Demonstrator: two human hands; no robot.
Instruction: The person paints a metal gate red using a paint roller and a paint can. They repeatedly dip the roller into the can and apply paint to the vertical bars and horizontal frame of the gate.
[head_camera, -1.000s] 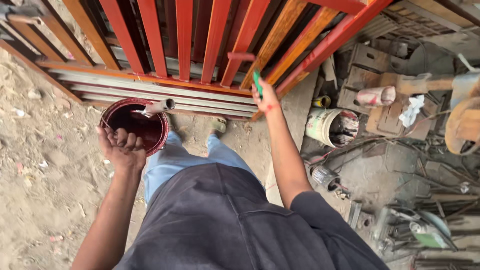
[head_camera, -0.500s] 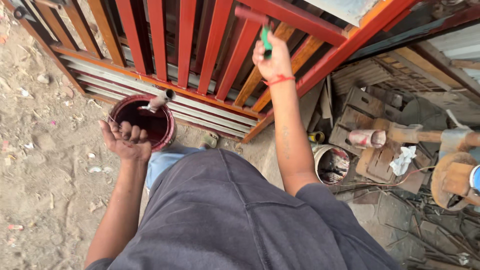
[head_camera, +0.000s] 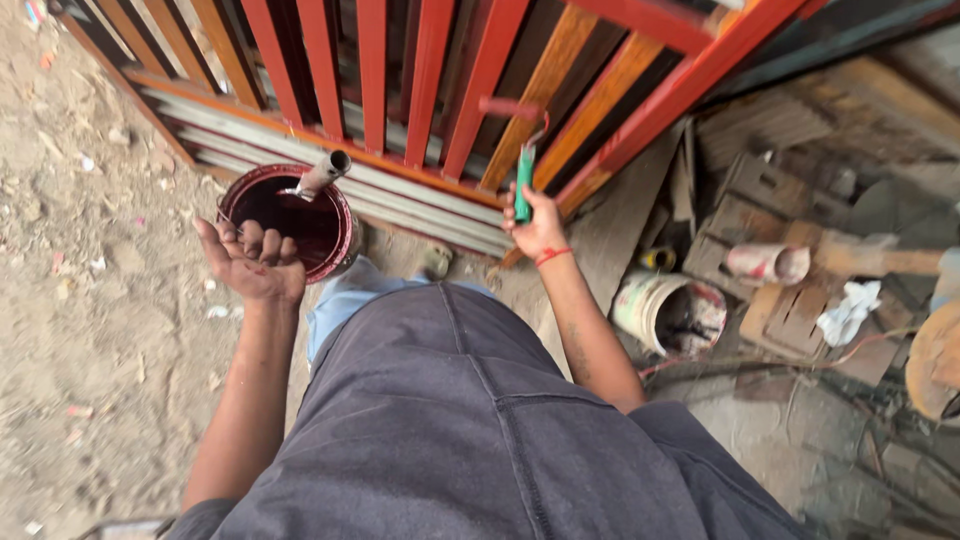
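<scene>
Gripping the green-handled mini paint roller (head_camera: 522, 165) in your right hand (head_camera: 535, 222), roll evenly along the red gate bar (head_camera: 610, 115); left hand (head_camera: 250, 262) open, palm up, beside the paint can (head_camera: 335, 240).

paint can: round open can (head_camera: 290, 222), dark red paint inside, red-smeared rim, held up on the left hand (head_camera: 252, 262) in front of the red gate.
white bucket: round, open, paint-stained bucket (head_camera: 668, 315) on the ground at right, beside the right forearm.
small tin: yellowish round tin (head_camera: 657, 259) just above the bucket.
labels, signs, screens: none visible.
</scene>
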